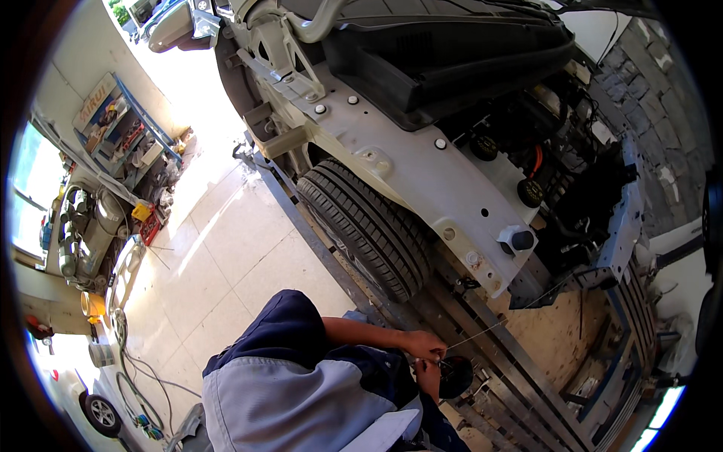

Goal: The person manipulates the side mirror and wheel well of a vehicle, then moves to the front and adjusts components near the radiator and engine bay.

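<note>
My left hand [423, 344] and my right hand [428, 376] are close together over the metal rails. Both have their fingers closed around the end of a thin pale wire [489, 329]; a short part between them is too small to make out. From my hands the wire runs taut up and right to the front corner of a car body [414, 169] with its outer panels off. Below the bare body side sits a black tyre [369, 226], up and left of my hands. A dark rounded thing [456, 377], perhaps a shoe, lies just right of my right hand.
Long metal rails [520, 384] run under and beside the car. A black cover [459, 64] lies over the engine bay. At far left are a cluttered shelf [124, 135], coiled hoses [124, 361] and another car's wheel [102, 414] on a tiled floor [226, 256].
</note>
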The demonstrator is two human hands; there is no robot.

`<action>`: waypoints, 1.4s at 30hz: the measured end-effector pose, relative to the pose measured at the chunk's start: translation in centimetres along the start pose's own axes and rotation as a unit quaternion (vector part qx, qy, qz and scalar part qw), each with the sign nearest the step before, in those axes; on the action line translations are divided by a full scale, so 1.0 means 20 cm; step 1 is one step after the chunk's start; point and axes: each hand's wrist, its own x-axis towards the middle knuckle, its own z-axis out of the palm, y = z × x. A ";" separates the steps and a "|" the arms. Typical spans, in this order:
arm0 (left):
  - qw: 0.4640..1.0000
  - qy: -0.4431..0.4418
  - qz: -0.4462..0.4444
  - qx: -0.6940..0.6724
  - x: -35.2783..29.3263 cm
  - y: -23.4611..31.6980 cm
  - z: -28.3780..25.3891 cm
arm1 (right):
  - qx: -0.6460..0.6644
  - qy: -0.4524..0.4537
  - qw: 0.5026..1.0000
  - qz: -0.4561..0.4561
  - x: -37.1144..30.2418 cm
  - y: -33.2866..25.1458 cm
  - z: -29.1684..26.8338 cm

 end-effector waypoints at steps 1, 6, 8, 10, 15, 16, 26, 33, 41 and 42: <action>1.000 -0.002 0.002 -0.005 0.00 0.00 0.00 | -0.005 0.002 1.000 -0.007 0.00 0.02 0.01; 1.000 -0.002 0.017 -0.024 -0.01 -0.01 0.01 | -0.094 0.012 0.994 -0.058 0.01 0.10 0.06; 0.999 -0.006 0.034 -0.029 0.00 0.00 0.02 | -0.116 0.032 0.991 -0.065 -0.02 0.12 0.08; 0.998 -0.019 0.048 -0.036 0.01 0.01 0.03 | -0.141 0.045 0.988 -0.034 -0.01 0.16 0.11; 0.998 -0.041 0.000 -0.057 0.02 0.07 0.00 | -0.056 0.101 0.993 0.001 -0.01 0.22 0.12; 0.999 -0.024 0.016 -0.046 0.04 0.05 0.02 | -0.001 0.114 0.993 0.004 -0.02 0.18 0.09; 0.996 0.007 0.006 0.089 0.00 0.20 -0.04 | 0.479 0.134 0.867 0.026 -0.02 0.14 -0.09; 0.981 0.078 0.087 0.158 -0.01 0.17 -0.01 | 0.570 0.221 0.791 0.003 0.08 -0.09 -0.18; 0.942 0.257 0.137 0.167 -0.08 0.43 -0.17 | 0.329 0.343 0.879 -0.034 0.10 -0.31 -0.42; 0.921 0.310 0.154 0.175 -0.10 0.46 -0.23 | 0.293 0.368 0.882 -0.033 0.10 -0.34 -0.48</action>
